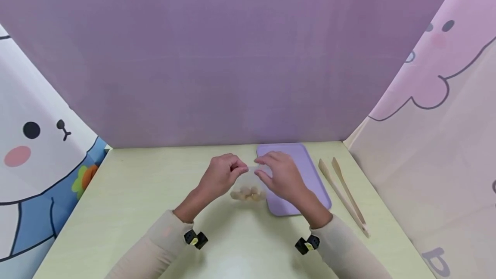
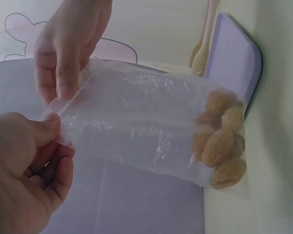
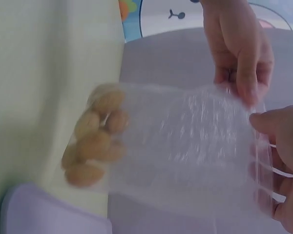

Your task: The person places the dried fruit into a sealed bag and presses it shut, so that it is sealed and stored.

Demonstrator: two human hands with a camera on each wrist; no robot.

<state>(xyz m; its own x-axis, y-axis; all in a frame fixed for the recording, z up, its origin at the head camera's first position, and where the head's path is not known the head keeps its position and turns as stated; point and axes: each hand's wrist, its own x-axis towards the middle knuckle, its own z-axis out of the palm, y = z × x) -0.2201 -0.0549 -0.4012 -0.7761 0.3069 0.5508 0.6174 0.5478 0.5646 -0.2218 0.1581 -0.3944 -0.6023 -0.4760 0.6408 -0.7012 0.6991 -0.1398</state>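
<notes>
A clear plastic zip bag point(image 2: 136, 117) hangs between my two hands above the table, its top edge up. Several brown, oval walnuts point(image 2: 219, 146) lie bunched in its bottom. My left hand point(image 1: 226, 173) pinches the top edge at one side between thumb and fingers. Along that same edge, my right hand point(image 1: 283, 175) holds the bag with its thumb on one face and its fingers on the other. In the right wrist view, the right fingers point(image 3: 278, 165) show partly through the film, spread along the zip strip.
A purple tray point(image 1: 311, 184) lies on the table behind and to the right of the bag. Wooden tongs point(image 1: 346, 199) rest to the right of the tray. The pale table point(image 1: 155, 193) meets a purple backdrop point(image 1: 232, 76) at its far edge, with printed curtains on both sides.
</notes>
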